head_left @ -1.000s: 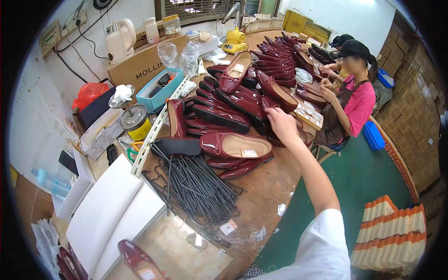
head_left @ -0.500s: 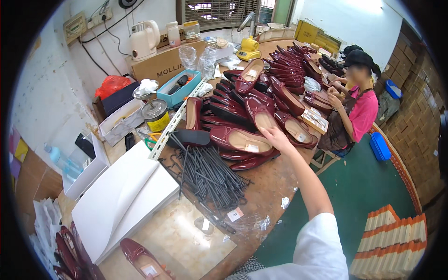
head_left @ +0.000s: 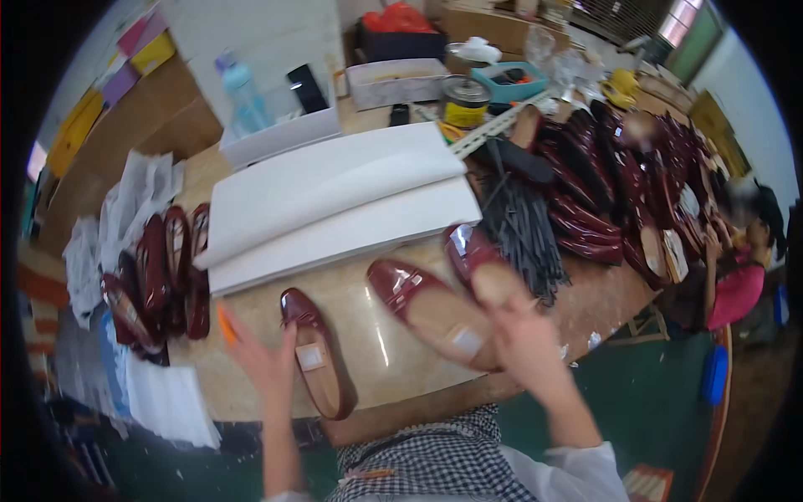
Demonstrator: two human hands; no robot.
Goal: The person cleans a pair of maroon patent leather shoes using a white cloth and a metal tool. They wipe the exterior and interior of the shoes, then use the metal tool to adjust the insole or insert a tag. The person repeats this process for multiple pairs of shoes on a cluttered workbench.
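My right hand (head_left: pixel 529 345) grips two burgundy patent ballet flats over the near edge of the worktable. One flat (head_left: pixel 431 314) points to the upper left with its insole and a white label showing; the other flat (head_left: pixel 481 266) sits just beyond it, its heel end hidden by my fingers. A third burgundy flat (head_left: pixel 324 368) lies on the tabletop, insole up. Beside its left edge, my left hand (head_left: pixel 266 356) is open, fingers apart, with orange on a fingertip. The thumb is close to the shoe's rim; touching or not, I cannot tell.
White paper sheets (head_left: pixel 335 197) are stacked behind the flats. Burgundy shoes (head_left: pixel 155 272) stand at left by plastic bags. To the right lie black rods (head_left: pixel 519 226) and a large shoe pile (head_left: pixel 585 184). A co-worker in pink (head_left: pixel 736 293) sits at far right.
My view has swung left and down. My right hand has drawn back from the pile with two flats. My left hand has let go of its flat, which now lies on the table.
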